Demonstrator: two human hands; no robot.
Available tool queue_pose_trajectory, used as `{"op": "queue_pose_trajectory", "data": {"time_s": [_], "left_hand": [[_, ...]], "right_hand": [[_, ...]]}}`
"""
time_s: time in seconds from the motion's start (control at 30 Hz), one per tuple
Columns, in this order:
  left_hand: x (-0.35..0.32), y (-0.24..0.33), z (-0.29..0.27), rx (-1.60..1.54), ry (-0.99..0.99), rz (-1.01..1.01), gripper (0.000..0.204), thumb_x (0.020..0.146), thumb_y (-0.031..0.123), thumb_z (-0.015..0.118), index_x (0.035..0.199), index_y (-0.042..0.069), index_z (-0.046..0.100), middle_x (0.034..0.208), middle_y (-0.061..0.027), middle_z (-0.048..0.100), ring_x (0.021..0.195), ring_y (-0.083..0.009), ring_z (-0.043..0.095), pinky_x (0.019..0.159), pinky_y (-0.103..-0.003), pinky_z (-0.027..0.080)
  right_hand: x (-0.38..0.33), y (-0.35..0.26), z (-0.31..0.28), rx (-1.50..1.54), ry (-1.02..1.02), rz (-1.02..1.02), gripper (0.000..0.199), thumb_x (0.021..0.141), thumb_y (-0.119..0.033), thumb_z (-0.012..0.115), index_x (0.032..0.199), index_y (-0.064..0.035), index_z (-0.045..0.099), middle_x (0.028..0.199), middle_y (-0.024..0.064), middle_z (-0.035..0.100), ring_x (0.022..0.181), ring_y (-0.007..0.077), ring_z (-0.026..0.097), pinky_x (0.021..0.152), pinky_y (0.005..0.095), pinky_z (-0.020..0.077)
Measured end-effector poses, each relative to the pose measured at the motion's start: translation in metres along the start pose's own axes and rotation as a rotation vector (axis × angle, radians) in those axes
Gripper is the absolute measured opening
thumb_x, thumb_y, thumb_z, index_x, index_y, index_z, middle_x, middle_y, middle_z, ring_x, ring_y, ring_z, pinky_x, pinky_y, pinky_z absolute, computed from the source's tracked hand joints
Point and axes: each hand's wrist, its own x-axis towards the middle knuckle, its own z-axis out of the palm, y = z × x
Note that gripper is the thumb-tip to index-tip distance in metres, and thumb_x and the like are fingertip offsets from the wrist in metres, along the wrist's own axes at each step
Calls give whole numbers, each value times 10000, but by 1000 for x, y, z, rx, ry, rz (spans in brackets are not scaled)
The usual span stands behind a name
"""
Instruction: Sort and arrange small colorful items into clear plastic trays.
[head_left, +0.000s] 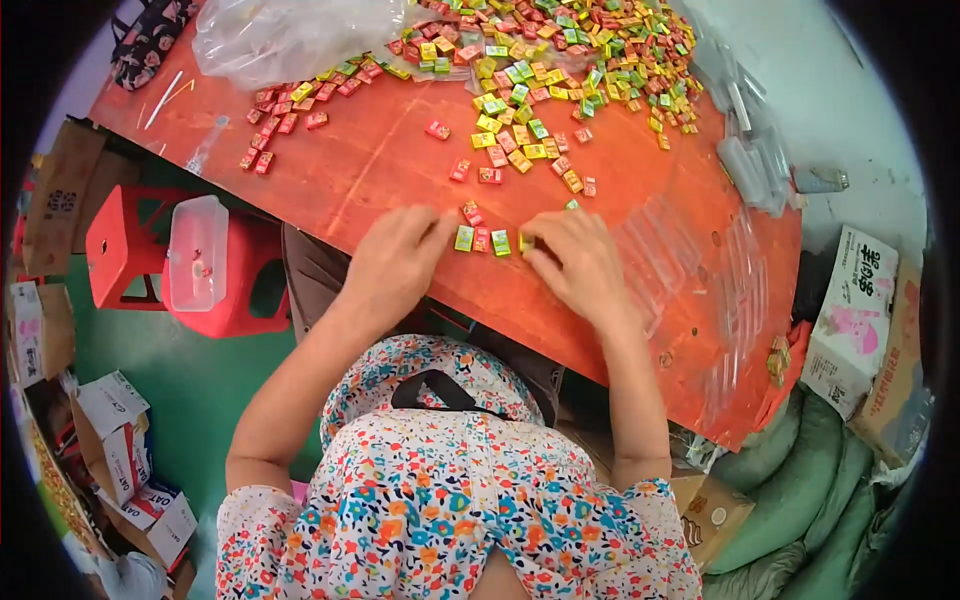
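On the red table (350,190) a short row of tiny boxes lies between my hands: a green box (464,238), a red box (482,239) and another green box (501,242). One more red box (472,213) sits just beyond them. At the row's right end, my right hand (578,258) pinches a small yellow box (526,241) between thumb and fingers. My left hand (400,255) is beside the left end, its fingers curled together; whatever is under them is hidden. A green box (571,205) shows partly past my right hand.
A large heap of red, yellow and green boxes (560,70) covers the far side, next to a clear plastic bag (290,40). Clear plastic trays (655,245) lie to the right. Red stools (235,290), one bearing a clear tub (198,250), stand at left. Cartons (850,320) stand at right.
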Motion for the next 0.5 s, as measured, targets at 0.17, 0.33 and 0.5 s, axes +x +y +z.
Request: {"op": "queue_pose_trajectory", "data": {"time_s": [0.17,0.33,0.5], "left_hand": [[-26,10,10,-32,-95,20,410,821,85,693,1212,-3,609,1036,-112,556,905,-292,574,785,-402,478],[-18,15,0,-130,-121,-41,455,837,61,672,1278,0,574,1092,-124,560,924,-314,567,819,-423,466],[36,-9,27,-62,24,-64,362,844,32,638,1203,7,602,1048,-141,594,961,-336,580,833,-436,482]], "right_hand": [[-4,-19,5,68,-48,15,231,795,-131,745,1005,-74,666,1026,81,685,969,272,631,859,393,467],[1,-12,1,128,4,41,257,804,-164,748,1031,-66,676,1048,88,691,983,288,640,854,408,486],[39,16,7,-13,69,43,213,847,-116,684,1053,-64,672,1002,82,685,942,295,638,838,411,495]]}}
